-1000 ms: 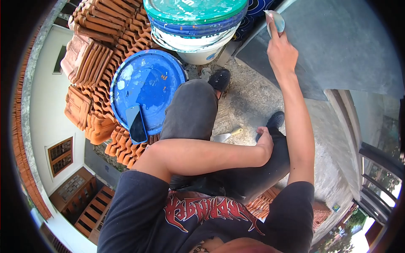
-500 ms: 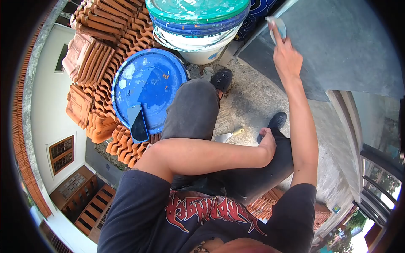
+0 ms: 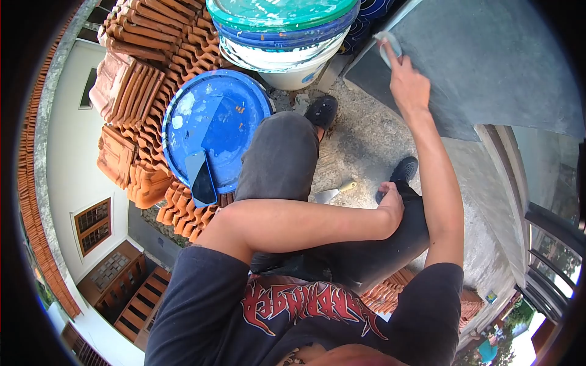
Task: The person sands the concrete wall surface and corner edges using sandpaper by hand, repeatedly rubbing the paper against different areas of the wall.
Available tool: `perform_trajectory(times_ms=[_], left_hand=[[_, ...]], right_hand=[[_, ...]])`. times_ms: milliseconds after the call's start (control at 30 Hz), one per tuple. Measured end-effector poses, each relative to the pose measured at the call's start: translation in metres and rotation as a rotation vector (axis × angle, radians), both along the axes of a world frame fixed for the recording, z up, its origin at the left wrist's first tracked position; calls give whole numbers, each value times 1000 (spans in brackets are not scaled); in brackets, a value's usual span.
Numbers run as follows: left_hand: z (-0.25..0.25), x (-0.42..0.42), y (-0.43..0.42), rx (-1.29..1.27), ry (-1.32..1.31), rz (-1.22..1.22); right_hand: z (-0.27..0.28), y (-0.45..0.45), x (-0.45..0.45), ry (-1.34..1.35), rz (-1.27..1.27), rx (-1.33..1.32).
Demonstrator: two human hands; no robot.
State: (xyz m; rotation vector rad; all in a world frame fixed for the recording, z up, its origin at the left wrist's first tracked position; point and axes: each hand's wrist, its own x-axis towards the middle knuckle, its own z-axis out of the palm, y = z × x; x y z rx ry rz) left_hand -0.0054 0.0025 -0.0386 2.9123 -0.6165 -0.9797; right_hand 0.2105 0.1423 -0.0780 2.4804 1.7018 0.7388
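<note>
My right hand [image 3: 410, 85] is stretched out to the grey wall surface [image 3: 488, 67], fingers closed on a pale, rounded, flat pad [image 3: 390, 50]. The pad lies against the wall near its left edge; its exact kind I cannot make out. Across my lap, my left hand [image 3: 392, 206] rests on my right leg near the shoe, fingers loosely bent, with nothing visible in it. A putty knife [image 3: 334, 193] with a yellowish handle lies on the concrete ground between my feet.
A paint-spotted blue lid [image 3: 213, 122] at my left carries a phone [image 3: 200, 178]. White buckets [image 3: 293, 70] with a green lid [image 3: 281, 12] on top stand ahead. Stacked clay roof tiles [image 3: 143, 73] line the left side. A concrete ledge [image 3: 497, 165] runs along the right.
My right hand has slid slightly left and down along the wall with the pad. My left hand stays on my leg; the view has shifted a little.
</note>
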Motion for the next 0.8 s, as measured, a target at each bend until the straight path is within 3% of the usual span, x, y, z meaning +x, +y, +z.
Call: perform_trajectory(times_ms=[133, 200, 300, 433, 567, 667, 800], left_hand=[[0, 1, 1, 16, 8, 10], [0, 0, 3, 16, 9, 4], [0, -1, 5, 12, -2, 7], [0, -3, 4, 9, -26, -1], [2, -1, 3, -6, -10, -10], [3, 0, 5, 0, 7, -6], [0, -1, 5, 6, -11, 6]], right_hand=[[38, 10, -5, 39, 15, 182], [32, 8, -7, 41, -10, 104], [-22, 1, 6, -38, 12, 5], [-25, -5, 0, 35, -31, -169], [6, 0, 4, -83, 2, 25], [40, 4, -4, 2, 0, 182], [4, -2, 6, -21, 19, 130]])
